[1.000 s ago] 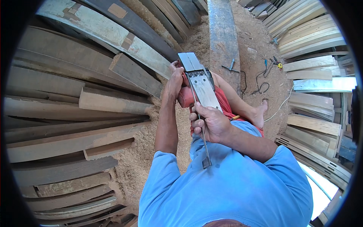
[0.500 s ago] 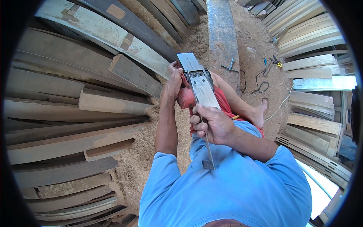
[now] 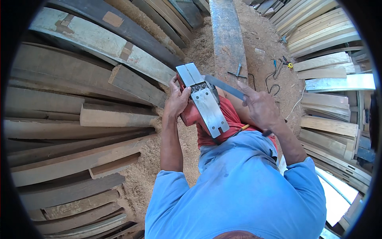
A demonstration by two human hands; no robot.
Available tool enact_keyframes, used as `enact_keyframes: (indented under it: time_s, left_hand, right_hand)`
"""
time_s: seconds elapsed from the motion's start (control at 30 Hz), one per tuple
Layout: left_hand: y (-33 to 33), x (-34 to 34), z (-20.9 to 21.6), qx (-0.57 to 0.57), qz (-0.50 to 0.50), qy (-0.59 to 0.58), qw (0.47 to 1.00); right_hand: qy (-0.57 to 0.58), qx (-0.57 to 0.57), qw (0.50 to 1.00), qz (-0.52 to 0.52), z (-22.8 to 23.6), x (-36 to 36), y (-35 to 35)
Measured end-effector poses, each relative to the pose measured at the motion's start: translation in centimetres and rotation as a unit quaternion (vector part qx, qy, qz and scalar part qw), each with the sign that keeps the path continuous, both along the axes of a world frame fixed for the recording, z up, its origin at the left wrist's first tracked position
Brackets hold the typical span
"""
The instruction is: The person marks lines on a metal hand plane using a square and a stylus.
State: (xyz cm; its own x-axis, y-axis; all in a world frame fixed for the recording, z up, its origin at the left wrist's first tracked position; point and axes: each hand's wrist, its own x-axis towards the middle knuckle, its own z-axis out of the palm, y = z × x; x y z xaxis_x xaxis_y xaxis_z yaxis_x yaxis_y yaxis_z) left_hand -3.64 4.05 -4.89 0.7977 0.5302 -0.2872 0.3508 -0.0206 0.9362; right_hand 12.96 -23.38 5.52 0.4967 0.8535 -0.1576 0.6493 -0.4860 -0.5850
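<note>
An electric hand planer (image 3: 209,109), red-bodied, rests upside down over my lap with its silver sole facing up. My left hand (image 3: 177,99) is closed around its red side, thumb near the cutter opening. Gripped in my right hand (image 3: 260,107) is a long flat metal strip (image 3: 225,86). Its far end lies beside the planer's cutter gap; whether it touches cannot be made out. A dark end shows below my right wrist. A thin yellow-handled tool (image 3: 243,128) lies against my red shorts.
A long worn plank (image 3: 229,36) stretches ahead, bearing a T-handled wrench (image 3: 238,72). Cables (image 3: 273,81) and a yellow-ended tool (image 3: 289,65) lie on the sawdust-covered ground to the right. Stacked boards (image 3: 119,115) line the left, with more timber (image 3: 324,34) at right.
My right hand has swung right and forward, taking the metal strip off the near part of the sole to the cutter's right side. The planer has shifted slightly left and tilted.
</note>
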Motion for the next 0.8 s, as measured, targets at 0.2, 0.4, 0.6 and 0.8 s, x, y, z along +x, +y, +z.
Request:
enact_keyframes:
  time_s: [0.2,0.4,0.6,0.8]
  left_hand:
    - [0.0,0.2,-0.1,-0.013,0.002,-0.014,1.0]
    - [-0.5,0.6,1.3,-0.057,0.024,-0.013,0.998]
    - [-0.3,1.0,0.7,0.01,0.009,-0.006,1.0]
    - [-0.2,1.2,0.6,-0.039,0.018,-0.01,0.999]
  right_hand:
    - [-0.061,-0.051,0.995,0.06,-1.2,0.6,0.8]
    - [-0.068,-0.093,0.991,0.066,-1.2,1.1,1.4]
    - [-0.113,-0.116,0.983,0.086,-0.2,1.3,1.9]
    - [-0.11,-0.15,0.978,0.098,1.5,1.2,3.5]
